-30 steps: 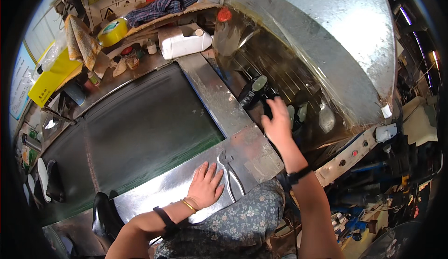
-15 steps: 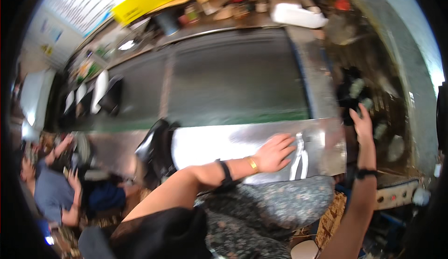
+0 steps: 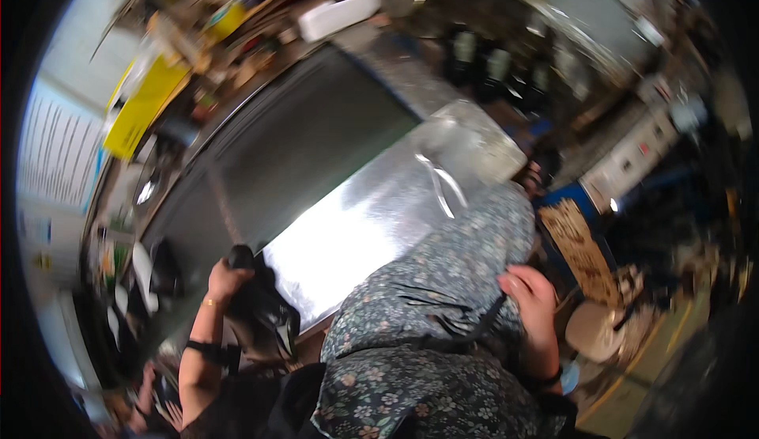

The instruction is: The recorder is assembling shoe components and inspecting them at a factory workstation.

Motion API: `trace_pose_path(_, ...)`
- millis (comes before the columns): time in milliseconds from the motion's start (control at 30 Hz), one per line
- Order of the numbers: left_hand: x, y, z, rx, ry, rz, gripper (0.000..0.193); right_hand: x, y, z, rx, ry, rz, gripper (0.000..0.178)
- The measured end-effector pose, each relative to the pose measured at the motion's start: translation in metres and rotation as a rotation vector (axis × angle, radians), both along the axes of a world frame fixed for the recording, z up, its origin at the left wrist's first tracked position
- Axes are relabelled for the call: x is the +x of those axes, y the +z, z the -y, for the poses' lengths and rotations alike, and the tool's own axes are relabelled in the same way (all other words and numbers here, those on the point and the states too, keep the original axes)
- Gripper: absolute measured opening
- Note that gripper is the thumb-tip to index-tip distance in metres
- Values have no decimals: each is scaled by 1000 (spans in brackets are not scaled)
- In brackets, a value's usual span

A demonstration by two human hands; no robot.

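Black shoe (image 3: 265, 308) at the near left edge of the bench, beside the bright metal sheet (image 3: 356, 237). The left hand (image 3: 227, 281) has its fingers bent around the shoe's dark, rounded upper end; blur hides the exact finger placement. The right hand (image 3: 530, 287), well apart to the right, is loosely curled over the flowered apron (image 3: 427, 281); whether it pinches anything cannot be told. The step in hand is judged to be a one-handed grasp of the shoe; shifting it calls for a firm hold, clear of its neighbours. Farther out, silver pincers (image 3: 435, 169) lie on the sheet, the dark belt (image 3: 316, 115) runs behind, white-lined shoes (image 3: 142, 277) stand at left, and more shoes (image 3: 498, 67) stand at far right.
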State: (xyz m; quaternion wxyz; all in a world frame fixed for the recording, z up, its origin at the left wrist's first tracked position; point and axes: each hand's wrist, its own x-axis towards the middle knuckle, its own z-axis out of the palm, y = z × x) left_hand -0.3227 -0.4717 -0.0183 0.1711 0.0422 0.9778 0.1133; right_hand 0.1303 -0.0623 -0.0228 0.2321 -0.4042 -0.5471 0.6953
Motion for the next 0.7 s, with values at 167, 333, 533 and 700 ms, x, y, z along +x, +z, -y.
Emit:
trace_pose_path(167, 107, 115, -128, 375, -801, -16, 73, -47, 42, -22, 321, 367, -141, 24)
trace_pose_path(333, 187, 184, -220, 547, -1801, -348, 48, -103, 74, -53, 259, 220, -199, 42)
trace_pose_path(533, 213, 133, -258, 688, -2108, -185, 64, -67, 75, -55, 667, -189, -31, 28)
trace_pose_path(700, 252, 92, -314, 1088, -1248, 248, 94, -37, 105, 3, 1088, 3, 14, 31)
